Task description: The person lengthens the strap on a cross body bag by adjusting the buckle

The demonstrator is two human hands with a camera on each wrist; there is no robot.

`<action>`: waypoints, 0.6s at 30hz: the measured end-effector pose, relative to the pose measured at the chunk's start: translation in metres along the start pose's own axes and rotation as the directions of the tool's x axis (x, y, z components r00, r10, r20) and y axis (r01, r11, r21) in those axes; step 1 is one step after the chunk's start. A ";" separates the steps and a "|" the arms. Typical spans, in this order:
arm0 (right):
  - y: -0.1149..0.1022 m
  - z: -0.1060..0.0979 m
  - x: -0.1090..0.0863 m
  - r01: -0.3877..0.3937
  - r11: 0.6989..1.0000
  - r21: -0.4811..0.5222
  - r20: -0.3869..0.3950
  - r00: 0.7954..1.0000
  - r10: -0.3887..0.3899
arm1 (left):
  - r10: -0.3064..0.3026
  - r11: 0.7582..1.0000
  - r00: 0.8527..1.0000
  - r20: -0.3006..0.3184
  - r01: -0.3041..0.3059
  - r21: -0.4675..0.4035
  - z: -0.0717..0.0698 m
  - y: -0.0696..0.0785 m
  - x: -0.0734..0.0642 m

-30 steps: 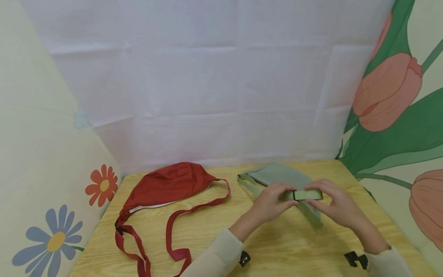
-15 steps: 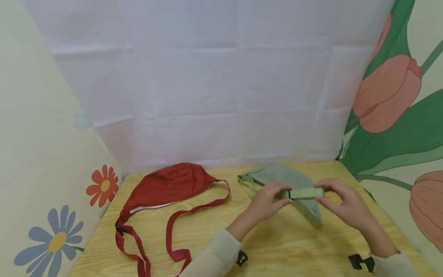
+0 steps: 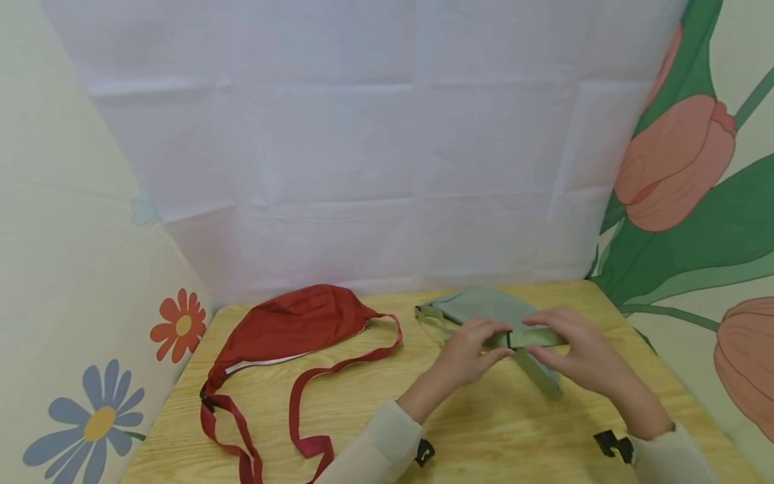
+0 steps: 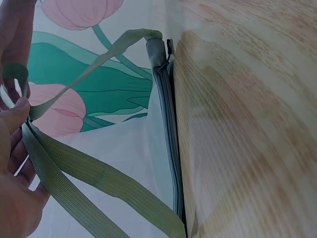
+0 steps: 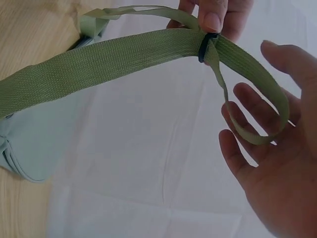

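A grey-green waist bag (image 3: 490,306) lies at the back right of the table, its green strap (image 5: 124,57) lifted off the wood. My left hand (image 3: 465,353) pinches the strap at a small black slider buckle (image 5: 203,48) between thumb and fingers. Beyond the buckle, the strap forms a loop. My right hand (image 3: 583,349) is around that loop with thumb and fingers spread apart. In the right wrist view the loop rests against the right fingers (image 5: 257,106), and the thumb stays off it. In the left wrist view, the bag's dark zipper (image 4: 170,134) faces the camera.
A red waist bag (image 3: 302,319) lies on the left of the wooden table (image 3: 484,437), its red strap (image 3: 294,403) trailing to the front edge. A white cloth (image 3: 332,148) hangs behind. Flower-printed walls (image 3: 677,269) stand at both sides.
The right hand pinched the strap loop's end and drew it right, lengthening the loop. Now it has let go and moved back left, fingers apart. The left hand keeps its pinch, having shifted slightly left.
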State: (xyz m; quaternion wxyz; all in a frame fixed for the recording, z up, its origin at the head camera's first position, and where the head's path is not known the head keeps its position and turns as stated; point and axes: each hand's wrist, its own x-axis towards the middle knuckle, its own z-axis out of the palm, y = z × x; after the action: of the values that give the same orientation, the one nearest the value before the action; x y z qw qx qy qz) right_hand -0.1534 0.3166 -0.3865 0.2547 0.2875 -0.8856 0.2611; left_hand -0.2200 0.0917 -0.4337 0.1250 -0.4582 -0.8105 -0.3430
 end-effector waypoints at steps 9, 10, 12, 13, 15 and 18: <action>0.002 0.003 0.002 0.008 1.000 -0.012 0.050 0.999 -0.008 | 0.010 1.000 1.000 0.001 -0.010 0.019 0.000 0.003 0.000; 0.003 0.004 0.002 0.009 1.000 -0.009 0.051 0.999 -0.008 | 0.014 1.000 1.000 0.001 -0.014 0.017 0.000 0.003 0.000; 0.004 0.004 0.001 0.012 1.000 -0.009 0.051 0.999 -0.012 | 0.017 1.000 1.000 0.002 -0.017 0.013 -0.001 0.003 0.001; 0.004 0.004 0.001 0.014 1.000 -0.008 0.051 0.999 -0.013 | 0.018 1.000 1.000 0.002 -0.018 0.010 0.000 0.003 0.001; 0.005 0.003 0.000 0.018 1.000 -0.004 0.045 0.999 -0.018 | 0.018 1.000 1.000 0.002 -0.018 0.002 0.000 0.003 0.001; 0.006 0.002 -0.001 0.028 1.000 0.002 0.026 0.999 -0.028 | 0.007 1.000 1.000 0.004 -0.007 -0.012 0.000 0.002 0.001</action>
State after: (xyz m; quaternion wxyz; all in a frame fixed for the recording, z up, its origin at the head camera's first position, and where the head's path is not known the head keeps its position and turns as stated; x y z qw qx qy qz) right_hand -0.1571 0.3196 -0.3901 0.2468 0.3037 -0.8843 0.2547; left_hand -0.2185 0.0926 -0.4320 0.1219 -0.4622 -0.8072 -0.3463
